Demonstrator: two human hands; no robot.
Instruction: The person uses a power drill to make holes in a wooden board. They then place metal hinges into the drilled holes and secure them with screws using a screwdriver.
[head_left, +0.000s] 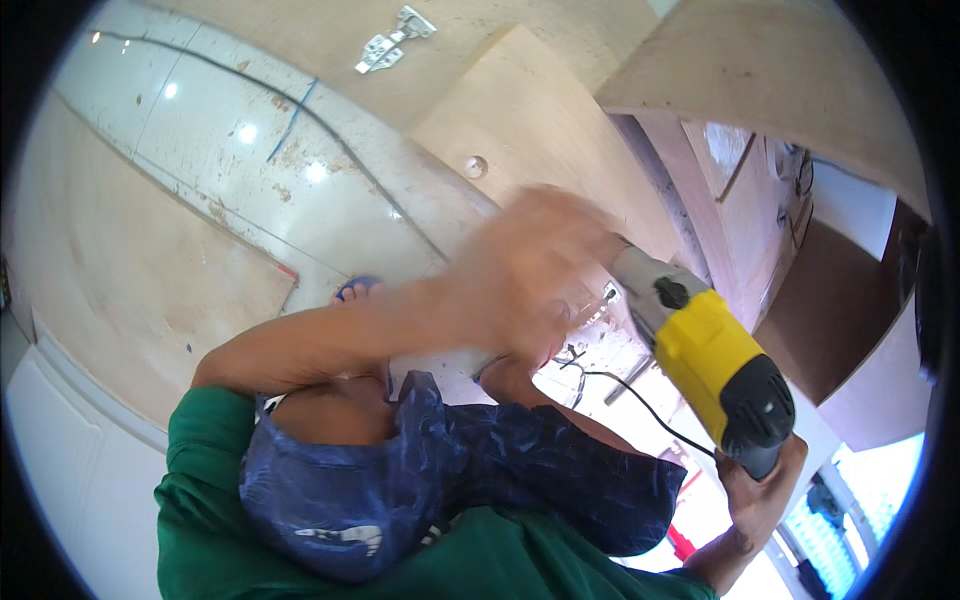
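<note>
Right grip (760, 490) on drill (715, 365), left hand (530, 275) blurred

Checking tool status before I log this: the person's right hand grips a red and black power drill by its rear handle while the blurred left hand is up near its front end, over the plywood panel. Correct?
Not quite. The head view shows the power drill is yellow and black, not red. Otherwise as stated: the right hand grips its rear handle, and the blurred left hand is near its front end, over the plywood panel.
</note>
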